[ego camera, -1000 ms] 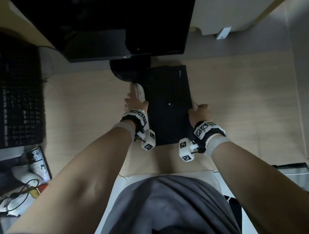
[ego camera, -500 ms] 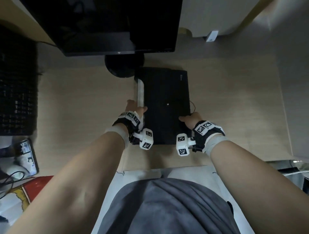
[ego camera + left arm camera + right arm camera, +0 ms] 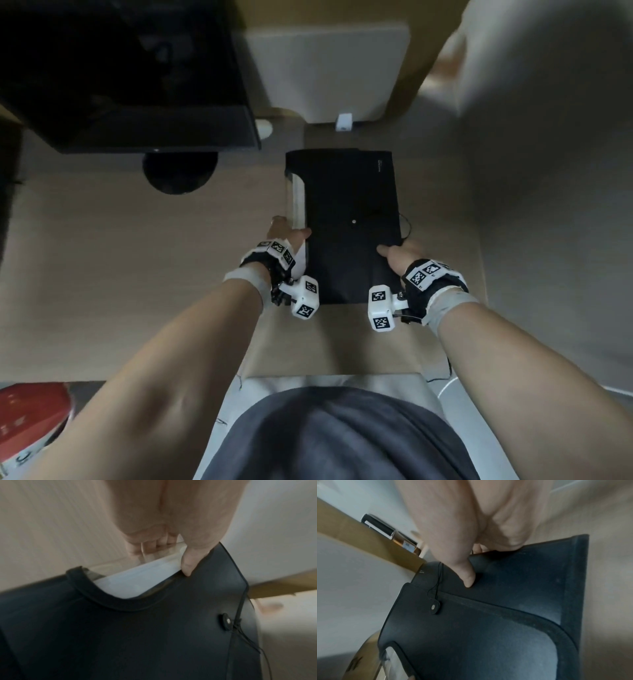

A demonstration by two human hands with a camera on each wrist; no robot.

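Observation:
A black document folder (image 3: 346,219) with a button-and-string clasp (image 3: 353,222) is held flat over the wooden desk between both hands. White papers (image 3: 298,202) show in a clear pocket along its left edge. My left hand (image 3: 286,233) grips that left edge, thumb on top (image 3: 187,566), fingers underneath. My right hand (image 3: 397,253) grips the right edge, thumb pressed on the black cover (image 3: 468,578), fingers beneath. The folder (image 3: 137,628) fills the left wrist view, its clasp (image 3: 226,621) at the right. In the right wrist view the folder (image 3: 488,622) shows its string and clasp (image 3: 434,607).
A black monitor (image 3: 130,78) on a round stand (image 3: 180,171) stands at the back left. A pale panel (image 3: 329,68) with a small white tag (image 3: 344,121) is behind the folder. A red box (image 3: 30,418) lies at the lower left.
The folder has come away from the monitor stand, toward me and to the right. Both hands slid nearer along its edges. The keyboard at the left has left the view.

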